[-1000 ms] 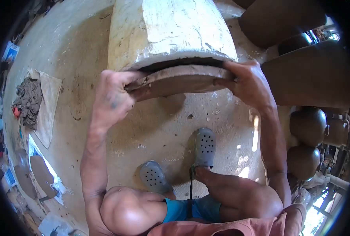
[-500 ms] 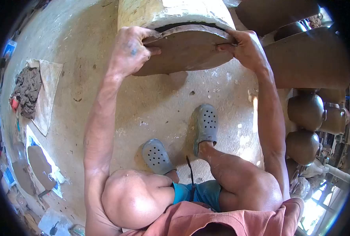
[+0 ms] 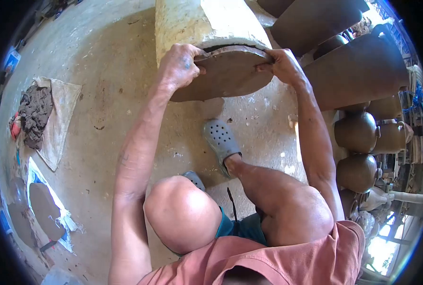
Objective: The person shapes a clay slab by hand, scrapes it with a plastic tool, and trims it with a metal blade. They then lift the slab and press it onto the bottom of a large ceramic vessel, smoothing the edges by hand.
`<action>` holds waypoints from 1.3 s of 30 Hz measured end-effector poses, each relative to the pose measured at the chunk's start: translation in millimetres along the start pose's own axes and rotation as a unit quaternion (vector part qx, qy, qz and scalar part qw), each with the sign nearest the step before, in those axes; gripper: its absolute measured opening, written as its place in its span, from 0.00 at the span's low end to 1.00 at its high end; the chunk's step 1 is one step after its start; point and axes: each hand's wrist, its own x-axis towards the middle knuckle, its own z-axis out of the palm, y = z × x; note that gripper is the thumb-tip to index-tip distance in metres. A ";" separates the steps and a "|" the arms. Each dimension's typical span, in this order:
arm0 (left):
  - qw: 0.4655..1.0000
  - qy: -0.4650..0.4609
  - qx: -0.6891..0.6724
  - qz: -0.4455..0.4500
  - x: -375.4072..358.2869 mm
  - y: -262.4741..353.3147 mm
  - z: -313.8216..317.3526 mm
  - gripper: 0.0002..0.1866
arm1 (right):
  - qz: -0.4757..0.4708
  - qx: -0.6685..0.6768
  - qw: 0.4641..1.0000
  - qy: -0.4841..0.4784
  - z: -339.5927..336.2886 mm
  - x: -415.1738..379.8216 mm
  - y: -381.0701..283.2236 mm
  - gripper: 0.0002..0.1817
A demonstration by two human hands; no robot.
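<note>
A flat, round brown clay slab [image 3: 233, 73] hangs at the near end of a large pale cylinder [image 3: 185, 23]. My left hand [image 3: 180, 66] grips the slab's upper left edge, thumb on the near face and fingers behind. On the upper right edge my right hand [image 3: 285, 66] has the same pinch. A dark gap shows between the slab's top edge and the cylinder's rim. Whether the slab touches the cylinder lower down is hidden.
Large brown clay forms [image 3: 359, 66] and rounded pots [image 3: 356, 130] stand at the right. A lump of dark clay [image 3: 35, 111] lies on a pale cloth [image 3: 64, 114] at the left. Another clay slab [image 3: 45, 209] is below it. My clog-shod foot [image 3: 218, 137] is on the floor.
Both hands keep hold of the clay slab. My view has shifted, and my knees and right foot have moved; the left clog is now mostly behind my knee.
</note>
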 end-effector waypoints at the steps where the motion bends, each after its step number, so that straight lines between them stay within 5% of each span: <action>1: 1.000 0.004 -0.002 0.016 -0.4 -0.3 -0.4 0.23 | 0.021 -0.002 1.000 -0.018 -1.7 1.4 -1.9 0.24; 25: 0.999 0.014 -0.036 0.032 -3.3 2.9 -0.9 0.19 | 0.028 0.012 1.000 0.007 3.0 -5.4 -6.2 0.24; 34: 0.988 0.119 0.083 0.056 -16.5 11.3 2.7 0.20 | 0.031 -0.017 0.993 0.108 10.8 -16.7 -7.1 0.21; 39: 0.978 0.158 0.101 0.091 -23.1 14.4 3.9 0.20 | -0.077 -0.064 0.974 0.202 18.8 -14.3 2.6 0.21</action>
